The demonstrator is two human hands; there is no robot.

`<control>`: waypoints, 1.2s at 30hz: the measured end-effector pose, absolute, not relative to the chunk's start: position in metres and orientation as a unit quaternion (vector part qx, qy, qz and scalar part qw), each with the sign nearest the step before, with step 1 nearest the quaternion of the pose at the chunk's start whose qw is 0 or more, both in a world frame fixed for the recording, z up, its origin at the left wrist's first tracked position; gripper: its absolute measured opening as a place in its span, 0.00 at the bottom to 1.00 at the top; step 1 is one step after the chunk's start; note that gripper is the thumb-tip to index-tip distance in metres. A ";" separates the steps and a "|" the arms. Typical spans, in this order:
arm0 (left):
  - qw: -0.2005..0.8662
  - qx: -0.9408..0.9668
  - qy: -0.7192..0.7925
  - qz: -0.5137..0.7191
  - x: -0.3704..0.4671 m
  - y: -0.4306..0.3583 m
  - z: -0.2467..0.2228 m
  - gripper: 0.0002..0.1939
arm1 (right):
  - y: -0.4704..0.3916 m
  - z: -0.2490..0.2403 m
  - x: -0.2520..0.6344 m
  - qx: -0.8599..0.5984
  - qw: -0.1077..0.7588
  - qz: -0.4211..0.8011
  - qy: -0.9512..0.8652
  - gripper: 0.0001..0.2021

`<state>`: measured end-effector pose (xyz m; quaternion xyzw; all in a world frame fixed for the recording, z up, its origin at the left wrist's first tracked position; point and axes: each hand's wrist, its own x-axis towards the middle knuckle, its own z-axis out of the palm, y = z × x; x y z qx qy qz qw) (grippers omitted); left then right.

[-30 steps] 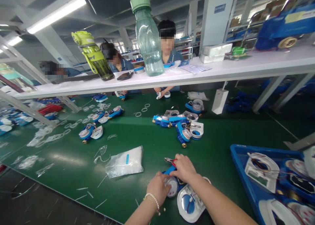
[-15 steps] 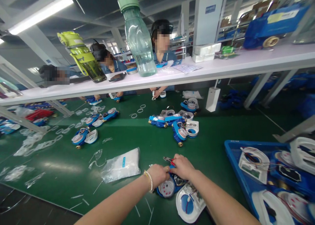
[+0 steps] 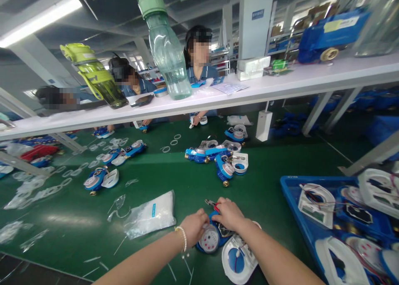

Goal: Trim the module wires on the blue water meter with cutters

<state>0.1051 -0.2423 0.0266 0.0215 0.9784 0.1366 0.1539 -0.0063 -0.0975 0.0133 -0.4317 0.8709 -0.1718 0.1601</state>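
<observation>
A blue water meter (image 3: 209, 238) with a round white dial lies on the green table in front of me. My right hand (image 3: 230, 214) is closed round red-handled cutting pliers (image 3: 212, 204), whose metal jaws point left beyond the meter. At the dial's upper left edge, my left hand (image 3: 195, 226) has its fingers curled and pressed together; what they pinch, if anything, is hidden. Joined by wires, a white meter cover (image 3: 229, 262) rests upside down below my right wrist. My right hand partly hides the meter's blue body.
A clear bag of white pieces (image 3: 152, 214) lies at left. More meters (image 3: 222, 166) sit farther back, and a blue tray (image 3: 291, 193) of meters stands at right. A shelf (image 3: 199, 95) with bottles spans the table. Co-workers (image 3: 201, 70) sit opposite.
My left hand has drawn back slightly to the left, away from the pliers and my right hand. The pliers stay in my right hand. The whole view has shifted a little.
</observation>
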 end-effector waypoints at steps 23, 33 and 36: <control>0.097 -0.243 0.938 0.228 0.119 -0.212 0.015 0.10 | -0.090 0.019 0.003 -0.385 0.149 -0.196 0.890 0.15; 0.074 -0.277 0.915 0.282 0.135 -0.214 0.003 0.10 | -0.035 0.047 0.035 -0.399 0.221 -0.124 0.881 0.14; 0.078 -0.278 0.916 0.280 0.135 -0.213 0.004 0.10 | -0.040 0.045 0.039 -0.362 0.245 -0.104 0.893 0.13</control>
